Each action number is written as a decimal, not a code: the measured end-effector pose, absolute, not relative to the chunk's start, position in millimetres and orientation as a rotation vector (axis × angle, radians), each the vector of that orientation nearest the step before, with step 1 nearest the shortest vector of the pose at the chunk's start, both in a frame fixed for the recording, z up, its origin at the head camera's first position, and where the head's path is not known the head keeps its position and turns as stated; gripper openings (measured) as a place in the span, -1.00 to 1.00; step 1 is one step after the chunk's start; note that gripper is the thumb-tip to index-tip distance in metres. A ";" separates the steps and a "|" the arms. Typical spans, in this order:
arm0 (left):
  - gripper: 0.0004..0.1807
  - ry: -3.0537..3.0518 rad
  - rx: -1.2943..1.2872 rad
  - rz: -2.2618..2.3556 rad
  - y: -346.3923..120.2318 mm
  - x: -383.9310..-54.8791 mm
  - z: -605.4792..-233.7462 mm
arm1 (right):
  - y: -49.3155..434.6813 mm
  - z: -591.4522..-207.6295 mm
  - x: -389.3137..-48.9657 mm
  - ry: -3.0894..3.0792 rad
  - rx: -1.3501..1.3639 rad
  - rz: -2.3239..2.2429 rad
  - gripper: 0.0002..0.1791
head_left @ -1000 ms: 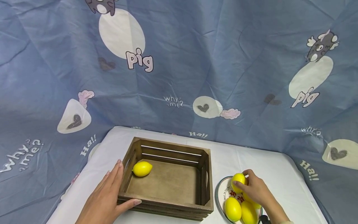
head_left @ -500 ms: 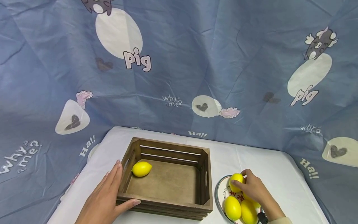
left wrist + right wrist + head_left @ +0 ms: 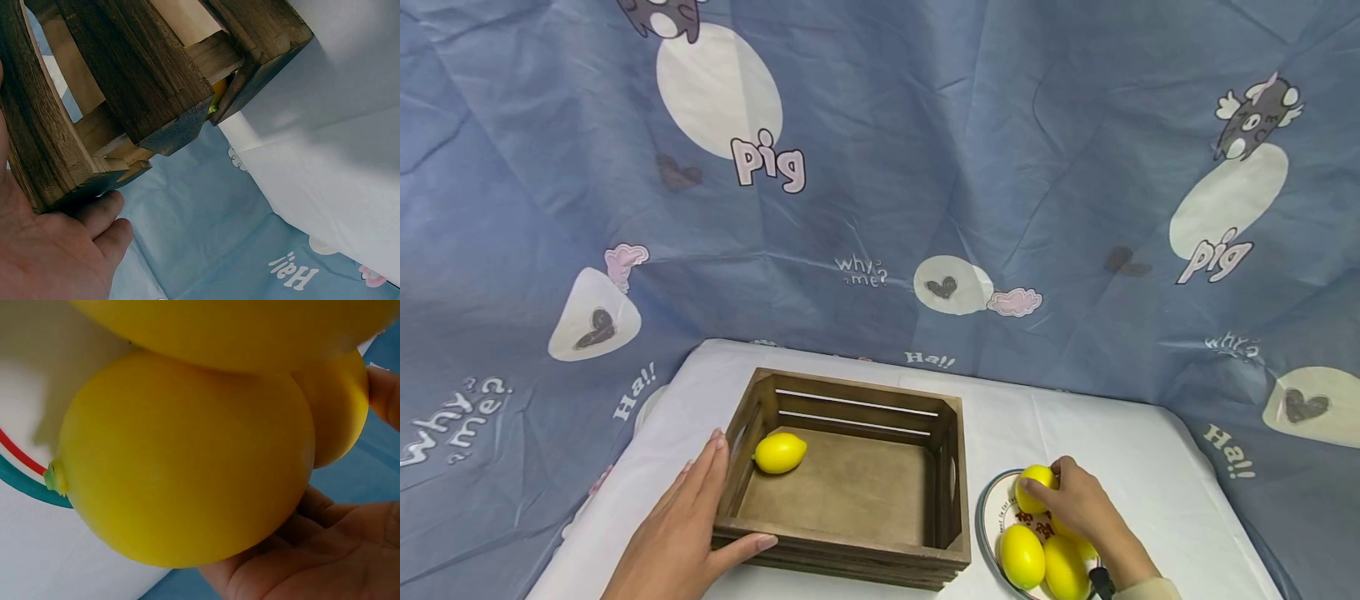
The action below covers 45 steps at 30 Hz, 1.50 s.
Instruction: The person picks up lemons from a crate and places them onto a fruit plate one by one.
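Note:
My left hand (image 3: 677, 517) rests against the near left corner of a slatted wooden crate (image 3: 850, 487), fingers straight along its side, thumb at the front rim. One yellow lemon (image 3: 780, 453) lies inside the crate, by the left wall. On the right, my right hand (image 3: 1086, 504) pinches another lemon (image 3: 1033, 490) at the far part of a white plate (image 3: 995, 510) with red lettering. Two more lemons lie nearer on that plate. A further lemon (image 3: 187, 456) is mostly hidden under my hand in the head view but fills the right wrist view.
A white cloth (image 3: 1000, 425) covers the table. Behind it hangs a blue printed curtain (image 3: 865, 167). The crate's right wall stands between its inside and the plate. A black strap (image 3: 1102, 582) shows at my right wrist.
The head view has shifted slightly. Both hands stay nearly where they were, the right one still holding the lemon over the plate.

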State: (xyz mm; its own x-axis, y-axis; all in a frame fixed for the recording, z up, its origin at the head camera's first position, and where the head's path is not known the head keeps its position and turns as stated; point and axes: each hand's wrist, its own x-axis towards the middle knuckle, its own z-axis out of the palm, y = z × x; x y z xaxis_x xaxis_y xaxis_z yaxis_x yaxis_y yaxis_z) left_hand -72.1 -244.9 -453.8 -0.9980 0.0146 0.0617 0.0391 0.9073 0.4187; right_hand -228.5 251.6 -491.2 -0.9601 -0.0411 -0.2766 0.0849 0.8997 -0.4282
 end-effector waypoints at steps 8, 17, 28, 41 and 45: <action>0.54 -3.003 -0.040 -0.675 -245.4 -72.5 -454.6 | 249.5 -489.4 -228.2 2.831 -0.019 -0.644 -0.12; 0.54 -2.998 -0.044 -0.666 -245.1 -72.5 -455.4 | 243.5 -487.8 -224.4 2.903 -0.138 -0.594 -0.39; 0.54 -2.998 -0.037 -0.684 -245.0 -71.7 -454.5 | 244.1 -484.0 -225.4 2.878 -0.105 -0.559 -0.38; 0.54 -3.018 -0.032 -0.665 -245.1 -72.4 -455.0 | 245.9 -482.8 -224.5 2.884 -0.118 -0.565 -0.31; 0.54 -3.018 -0.038 -0.664 -245.3 -72.6 -455.0 | 247.0 -480.3 -224.1 2.893 -0.121 -0.562 -0.25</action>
State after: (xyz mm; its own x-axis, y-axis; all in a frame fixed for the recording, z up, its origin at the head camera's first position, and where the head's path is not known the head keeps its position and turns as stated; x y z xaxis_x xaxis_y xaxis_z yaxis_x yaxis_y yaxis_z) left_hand -72.6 -245.3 -455.0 -0.9984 0.0133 0.0548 0.0350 0.9074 0.4188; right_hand -224.1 247.0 -480.3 -0.9782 -0.1160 -0.1720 -0.0431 0.9246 -0.3785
